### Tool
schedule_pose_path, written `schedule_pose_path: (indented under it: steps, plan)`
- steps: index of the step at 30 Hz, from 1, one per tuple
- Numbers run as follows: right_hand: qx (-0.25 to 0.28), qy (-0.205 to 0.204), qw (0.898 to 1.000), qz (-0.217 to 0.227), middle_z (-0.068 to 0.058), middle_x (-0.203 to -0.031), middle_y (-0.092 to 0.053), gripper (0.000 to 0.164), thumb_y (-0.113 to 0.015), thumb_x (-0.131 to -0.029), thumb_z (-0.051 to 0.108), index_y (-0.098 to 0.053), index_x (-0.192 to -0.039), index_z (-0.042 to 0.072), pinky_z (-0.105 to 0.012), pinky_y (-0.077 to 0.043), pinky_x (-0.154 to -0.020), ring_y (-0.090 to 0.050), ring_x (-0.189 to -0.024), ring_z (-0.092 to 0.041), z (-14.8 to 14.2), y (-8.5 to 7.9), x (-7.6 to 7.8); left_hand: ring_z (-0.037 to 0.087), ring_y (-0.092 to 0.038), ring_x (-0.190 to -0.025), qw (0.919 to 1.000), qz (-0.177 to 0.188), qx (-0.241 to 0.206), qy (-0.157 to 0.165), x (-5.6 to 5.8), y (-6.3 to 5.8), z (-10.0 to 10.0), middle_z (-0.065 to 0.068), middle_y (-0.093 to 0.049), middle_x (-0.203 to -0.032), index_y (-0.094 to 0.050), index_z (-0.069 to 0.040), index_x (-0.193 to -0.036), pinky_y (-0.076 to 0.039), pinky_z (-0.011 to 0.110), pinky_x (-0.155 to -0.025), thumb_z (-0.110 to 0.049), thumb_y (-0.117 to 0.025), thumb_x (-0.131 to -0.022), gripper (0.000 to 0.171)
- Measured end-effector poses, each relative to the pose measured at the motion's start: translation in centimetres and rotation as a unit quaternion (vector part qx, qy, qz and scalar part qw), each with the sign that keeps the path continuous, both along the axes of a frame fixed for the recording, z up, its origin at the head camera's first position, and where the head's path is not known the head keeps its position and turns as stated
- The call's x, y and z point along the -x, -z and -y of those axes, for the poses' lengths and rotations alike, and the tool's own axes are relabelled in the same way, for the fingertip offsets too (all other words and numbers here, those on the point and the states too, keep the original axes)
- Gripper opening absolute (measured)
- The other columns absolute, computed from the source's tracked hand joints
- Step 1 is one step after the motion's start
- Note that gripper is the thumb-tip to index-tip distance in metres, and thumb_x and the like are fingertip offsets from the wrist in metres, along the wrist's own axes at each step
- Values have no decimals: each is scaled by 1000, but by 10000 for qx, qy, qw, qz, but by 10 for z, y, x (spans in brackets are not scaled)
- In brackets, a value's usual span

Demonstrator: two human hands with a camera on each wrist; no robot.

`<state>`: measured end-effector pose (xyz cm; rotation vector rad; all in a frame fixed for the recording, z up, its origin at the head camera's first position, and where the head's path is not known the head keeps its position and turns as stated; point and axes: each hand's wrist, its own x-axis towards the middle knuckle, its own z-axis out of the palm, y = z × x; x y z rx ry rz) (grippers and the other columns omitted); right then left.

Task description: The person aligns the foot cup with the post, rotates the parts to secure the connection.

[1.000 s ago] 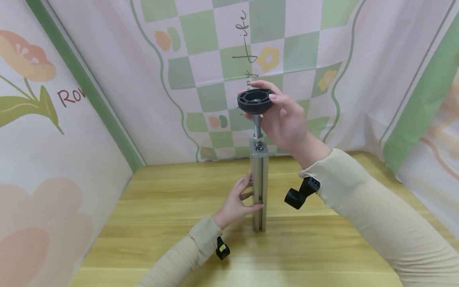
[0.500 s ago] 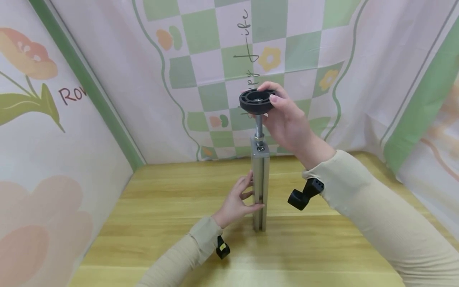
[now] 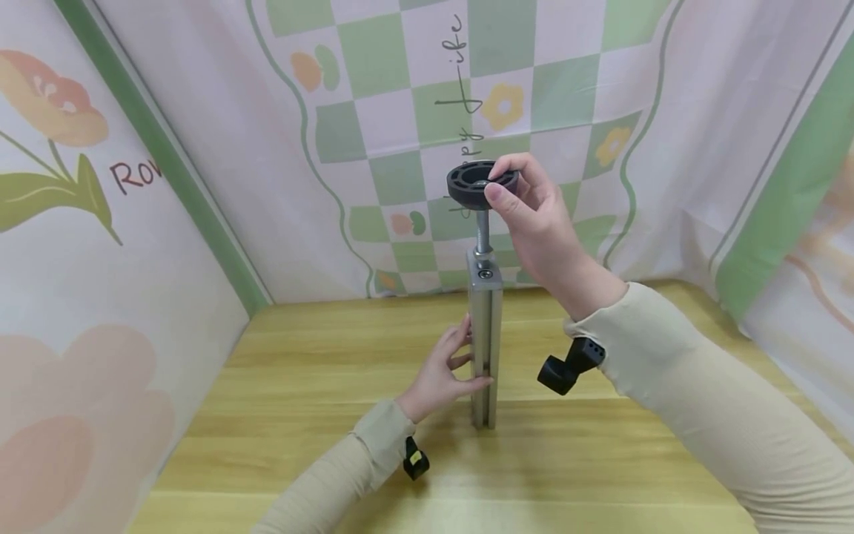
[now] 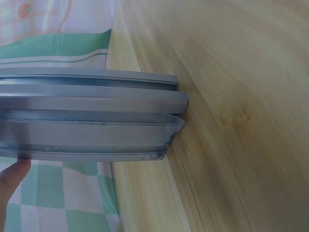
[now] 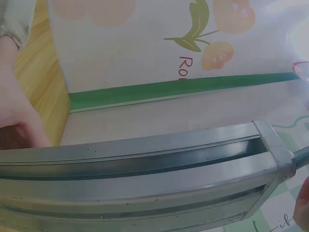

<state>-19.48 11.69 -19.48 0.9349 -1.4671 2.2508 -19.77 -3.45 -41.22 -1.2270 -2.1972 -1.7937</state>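
Note:
A slotted aluminium profile (image 3: pixel 477 334) stands upright on the wooden table, also seen in the left wrist view (image 4: pixel 87 101). My left hand (image 3: pixel 435 377) grips its lower half from the left, thumb across the near face. A flat end plate (image 3: pixel 492 282) with a screw caps the top. Out of that plate rises a threaded rod (image 3: pixel 482 231) carrying a round black levelling foot (image 3: pixel 465 196), hollow side up. My right hand (image 3: pixel 543 222) pinches the foot's right rim, thumb in front and forefinger over the edge. The right wrist view shows the rod (image 5: pixel 302 157) entering the plate.
The wooden table (image 3: pixel 300 371) runs back to a green-and-white checked curtain (image 3: pixel 373 119). Flower-printed fabric hangs at left (image 3: pixel 133 297) and right (image 3: pixel 787 222). A small black camera sits on each wrist, the right one (image 3: pixel 560 371) beside the profile.
My right thumb and forefinger have shifted along the black foot's rim, the thumb now nearer its front. The profile and my left hand have stayed nearly still.

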Motion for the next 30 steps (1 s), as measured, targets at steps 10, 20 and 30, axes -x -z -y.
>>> schedule_pose_path:
  steps: [10, 20, 30]
  plan:
    - [-296, 719, 9966, 283, -1, -100, -56, 26, -57, -82, -6, -57, -86, 20, -21, -47, -83, -53, -95, -15, 7, -3, -10, 38, -43, -124, 9999, 88, -22, -50, -2, 1, 1, 20, -36, -137, -8, -55, -142, -46, 38, -101, 9, -72, -76, 111]
    - [-773, 2319, 9695, -191, 6, -92, -42, 34, -73, -75, -4, -54, -80, 24, -22, -35, -96, -55, -94, -11, 12, -3, -12, 38, -43, -124, 10000, 47, -47, -5, -2, 0, -1, 20, -36, -136, -7, -54, -142, -46, 36, -101, 9, -72, -76, 112]
    - [-1087, 2165, 9700, -174, 6, -97, -47, 29, -69, -79, -2, -59, -87, 24, -21, -44, -88, -55, -92, -14, 8, -5, -11, 36, -43, -124, 9999, 130, -5, -21, -1, 0, -1, 20, -35, -137, -7, -52, -144, -45, 33, -101, 9, -72, -76, 113]
